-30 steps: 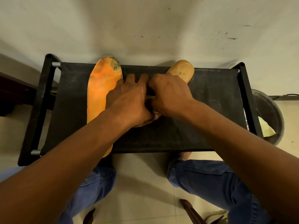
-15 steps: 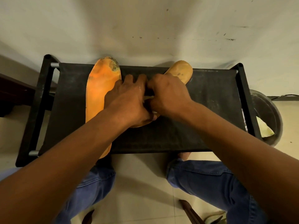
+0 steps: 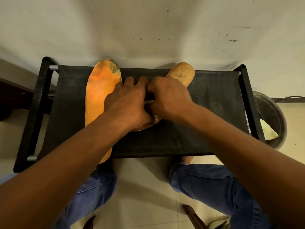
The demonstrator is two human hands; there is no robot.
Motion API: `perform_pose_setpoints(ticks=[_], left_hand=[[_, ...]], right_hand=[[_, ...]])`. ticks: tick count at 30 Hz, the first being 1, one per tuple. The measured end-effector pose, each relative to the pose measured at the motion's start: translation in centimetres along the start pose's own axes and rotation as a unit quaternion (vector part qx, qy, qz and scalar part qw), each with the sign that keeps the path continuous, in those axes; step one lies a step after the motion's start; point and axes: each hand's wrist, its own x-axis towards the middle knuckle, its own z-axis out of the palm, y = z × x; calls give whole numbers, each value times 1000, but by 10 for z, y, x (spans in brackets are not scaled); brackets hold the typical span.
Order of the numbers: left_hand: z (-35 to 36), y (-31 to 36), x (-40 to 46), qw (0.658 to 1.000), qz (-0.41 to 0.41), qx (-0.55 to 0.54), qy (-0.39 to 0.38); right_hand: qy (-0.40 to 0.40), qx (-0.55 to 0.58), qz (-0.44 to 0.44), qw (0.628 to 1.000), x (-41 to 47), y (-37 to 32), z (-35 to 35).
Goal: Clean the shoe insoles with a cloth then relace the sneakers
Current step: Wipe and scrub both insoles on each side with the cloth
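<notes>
Two insoles lie on a black fabric rack [image 3: 214, 113]. The orange insole [image 3: 100, 96] on the left has a dirty grey patch at its toe, and my left forearm crosses its heel. The tan insole [image 3: 181, 72] lies at an angle to the right of it, mostly hidden under both hands. My left hand [image 3: 128, 106] presses down on its middle with curled fingers. My right hand [image 3: 168, 98] touches the left hand, its fingers closed on the cloth [image 3: 149, 101], of which only a thin pale grey edge shows between the hands.
The rack stands against a scuffed white wall [image 3: 148, 30]. A dark round bin [image 3: 272, 123] holding a pale yellow scrap sits on the floor at the right. My knees in blue jeans [image 3: 206, 182] are below the rack's front edge. Dark furniture [image 3: 13, 100] stands at the left.
Both hands stay together on the tan insole, with only tiny shifts. The view has drifted slightly.
</notes>
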Motion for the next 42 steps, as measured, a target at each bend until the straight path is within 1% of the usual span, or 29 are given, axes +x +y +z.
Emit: perform_pose_setpoints(ticks=[3, 6, 8, 10, 12, 15, 17, 19, 22, 24, 26, 30, 32, 34, 37, 38, 40, 42], left_hand=[[1, 0, 0, 1000, 1, -8, -1], [0, 0, 0, 1000, 3, -1, -3], [-1, 0, 1, 1000, 3, -1, -11], [-2, 0, 1, 1000, -1, 0, -12], [-1, 0, 1, 1000, -3, 4, -8], [0, 0, 1, 1000, -3, 5, -4], [0, 0, 1, 1000, -5, 4, -3], [0, 0, 0, 1000, -2, 3, -2], [0, 0, -1, 1000, 3, -3, 3], [-1, 0, 0, 1000, 2, -1, 3], [-1, 0, 0, 1000, 2, 5, 4], [0, -1, 0, 1000, 2, 11, 8], [0, 0, 0, 1000, 0, 9, 8], [0, 0, 0, 1000, 0, 8, 7], [-1, 0, -1, 1000, 2, 5, 5], [-2, 0, -1, 1000, 2, 3, 3], [-3, 0, -1, 1000, 1, 5, 2], [-2, 0, 0, 1000, -1, 7, 5]], right_hand=[[0, -19, 8, 1000, 1, 2, -2], [-24, -65, 48, 996, 4, 18, -14], [-34, -62, 73, 995, 5, 25, -18], [-34, -47, 71, 996, 5, 24, -15], [-18, -23, 59, 998, 4, 19, -8], [30, 29, 45, 998, 3, 12, 1], [43, 30, 39, 998, 3, 9, 4], [21, 0, 39, 999, 3, 11, -1], [-46, -45, 46, 997, 4, 15, -12], [-57, -47, 48, 996, 3, 15, -13], [-34, -30, 52, 998, 2, 14, -8], [59, 32, 70, 995, 3, 9, 3], [72, 40, 65, 994, 5, 8, 4], [41, 18, 57, 997, 6, 9, -1], [-53, -19, 59, 997, 6, 14, -11], [-69, -27, 61, 995, 5, 16, -13], [-64, -27, 59, 996, 4, 16, -12], [-22, -6, 59, 998, 5, 12, -6]])
